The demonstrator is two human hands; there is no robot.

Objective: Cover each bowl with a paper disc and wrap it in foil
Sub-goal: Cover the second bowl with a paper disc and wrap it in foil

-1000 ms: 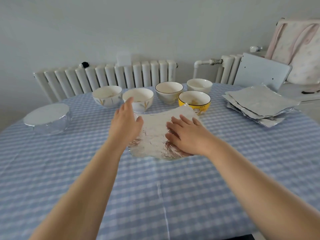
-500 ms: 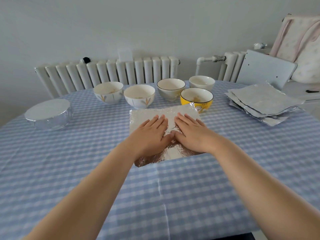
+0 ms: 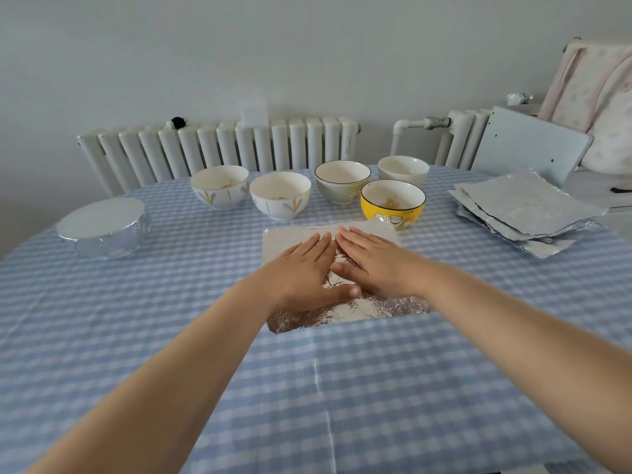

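Both hands lie flat on one foil sheet (image 3: 372, 307) in the middle of the counter (image 3: 342, 388). Left hand (image 3: 301, 271) & right hand (image 3: 374, 263) sit side by side, palms down, fingers straight & close together, pointing away from the person. Nothing is gripped; they just press the foil down. Thumbs nearly meet near the sheet's middle. Both arms reach far forward, almost straight.

Foil sheet's near edge shows, shiny & crinkly, just past the wrists. Its far right corner curls up a bit & touches the yellow bowl (image 3: 393, 203). 4 more bowls sit w/o covers behind the sheet: two white ones w/ leaf marks (image 3: 220, 188) (image 3: 280, 196), a grey-green one (image 3: 342, 181), a plain white one (image 3: 403, 169). Far left, well apart, sits a wrapped bowl (image 3: 102, 227), w/ a flat white top & foil round its sides. Far right, a foil stack (image 3: 523, 210) near the counter's edge.

Lots of bare blue check cloth lies between the sheet & the person, also left of the sheet.
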